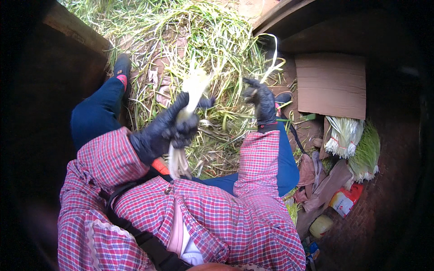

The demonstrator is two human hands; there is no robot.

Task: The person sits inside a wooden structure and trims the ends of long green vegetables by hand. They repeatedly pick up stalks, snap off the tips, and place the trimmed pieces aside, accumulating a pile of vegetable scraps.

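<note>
My left hand [174, 128], in a black glove, is wrapped round a bunch of pale, chive-like stalks [195, 90]. The white upper part is smeared by motion, and thinner ends hang below the fist in front of my checked shirt. Raised to the right of it, apart from the bunch, is my black-gloved right hand [261, 101], its fingers partly bent and spread. A long pale leaf strip [274, 58] curls up just beyond its fingertips; whether it touches them is hard to see.
Loose green and yellow leaves [212, 40] cover the ground between my legs. At right, a cardboard sheet [331, 86] lies above tied white stalks [344, 135] and a green-topped bundle [365, 153]. Nearby are a red-and-white packet [346, 199] and a yellowish round thing [321, 226]. Dark boards flank me.
</note>
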